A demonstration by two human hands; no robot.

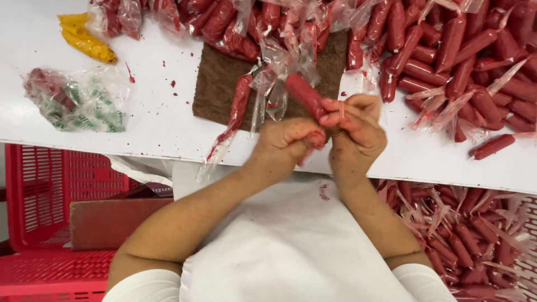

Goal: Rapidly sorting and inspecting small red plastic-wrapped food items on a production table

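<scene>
White table point(156, 120) bore a brown cloth point(218, 84); just below the cloth, left hand point(288, 140) and right hand point(355, 126) both closed tightly around one red filled tube point(305, 95), steadying it for twisting.

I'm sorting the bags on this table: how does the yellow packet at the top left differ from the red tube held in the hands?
The yellow packet is yellow and lies untouched on the white table; the red tube is red and is gripped by the left hand and right hand. The yellow packet looks lumpy and bent, the red tube straight and smooth. Both are filled clear plastic.
</scene>
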